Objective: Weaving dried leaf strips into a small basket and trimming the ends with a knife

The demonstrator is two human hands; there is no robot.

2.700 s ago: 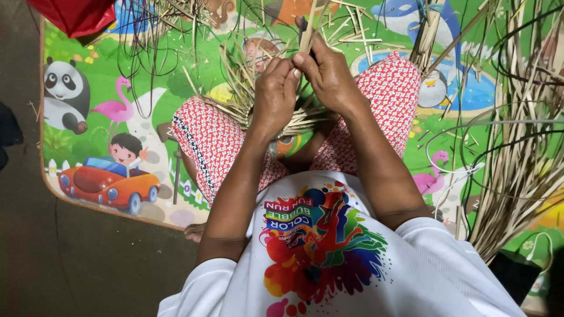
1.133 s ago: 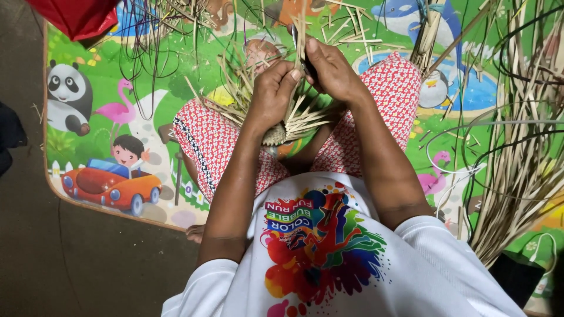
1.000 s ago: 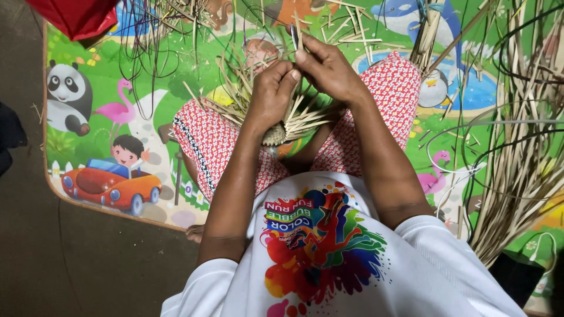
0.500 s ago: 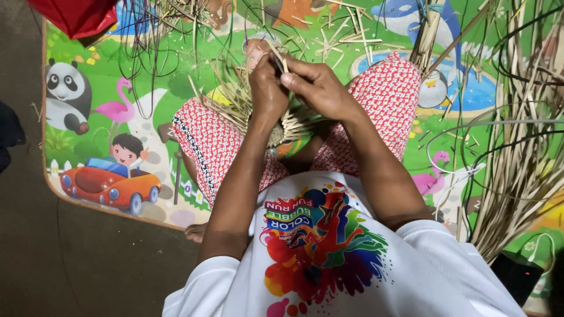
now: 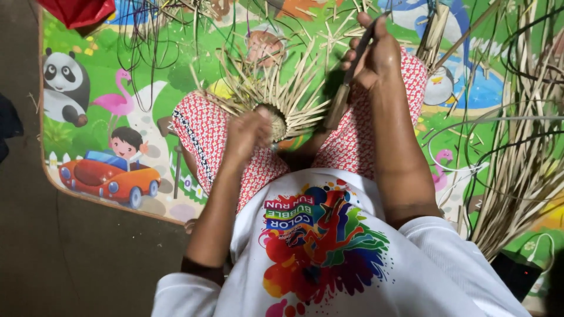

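A small round woven straw piece (image 5: 275,114) with many loose pale strips fanning outward rests on my lap. My left hand (image 5: 247,132) grips its near edge, slightly blurred. Up and to the right, my right hand (image 5: 373,56) is closed on a thin dark tool with a wooden handle (image 5: 339,105); the handle hangs down beside the strips. My legs in red and white patterned cloth (image 5: 202,132) lie under the work.
A colourful cartoon play mat (image 5: 111,117) covers the floor, its edge at the left against dark flooring (image 5: 70,258). A thick bundle of long straw strips (image 5: 523,158) lies at the right. Dark thin strands (image 5: 153,41) and a red object (image 5: 79,10) sit at the top left.
My right hand has left the woven piece and risen to the upper right with the tool. My left hand stays on the piece, which now shows its centre and fanned strips.
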